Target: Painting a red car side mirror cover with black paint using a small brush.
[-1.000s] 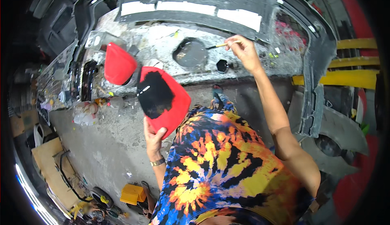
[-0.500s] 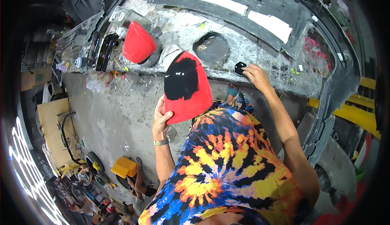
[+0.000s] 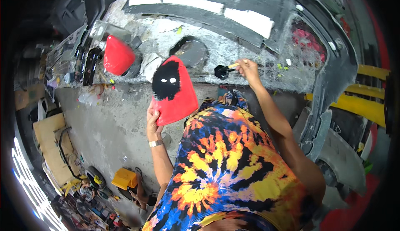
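My left hand grips the lower left edge of a red curved panel. A glossy black coat of wet-looking paint covers much of the panel's upper part. My right hand is closed on the pale handle of a paintbrush. The brush's dark end is at a small black many-sided paint pot on the workbench; its bristles cannot be made out against the black.
The littered workbench carries a second red piece, a dark round pan and a crumpled pale cloth. A large dark moulded frame curves round its far and right sides. Lower left, a person's leg shows beside a yellow box.
The view has shifted, so the bench things sit further left in the picture. My right hand is further from the pot, and the brush handle now shows. My left hand keeps the panel.
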Available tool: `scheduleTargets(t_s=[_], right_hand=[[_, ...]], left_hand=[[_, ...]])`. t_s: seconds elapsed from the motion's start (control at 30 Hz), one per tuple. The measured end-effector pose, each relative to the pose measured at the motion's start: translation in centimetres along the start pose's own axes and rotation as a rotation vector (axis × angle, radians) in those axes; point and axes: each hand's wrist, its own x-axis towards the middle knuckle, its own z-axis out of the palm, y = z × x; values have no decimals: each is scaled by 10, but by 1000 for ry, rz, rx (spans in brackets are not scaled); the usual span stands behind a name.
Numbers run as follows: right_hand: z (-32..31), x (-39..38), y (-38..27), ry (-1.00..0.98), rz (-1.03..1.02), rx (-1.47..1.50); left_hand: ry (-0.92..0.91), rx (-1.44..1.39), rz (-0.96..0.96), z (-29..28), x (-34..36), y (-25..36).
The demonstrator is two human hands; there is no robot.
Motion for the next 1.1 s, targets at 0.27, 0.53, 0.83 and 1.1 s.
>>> scheduleTargets(t_s=[0.27,0.53,0.83,1.1], right_hand=[[-24,-16,-9,16,257,776],[8,-40,-123,-134,17,667],[64,-96,-156,-434,-587,-307],[76,-49,-178,-313,-537,-343]], left_hand=[[-102,-136,-69,5,7,-11],[-172,-60,-225,11,11,-9],[-156,-44,-199,16,9,-6],[-206,-34,-217,13,11,-2]])
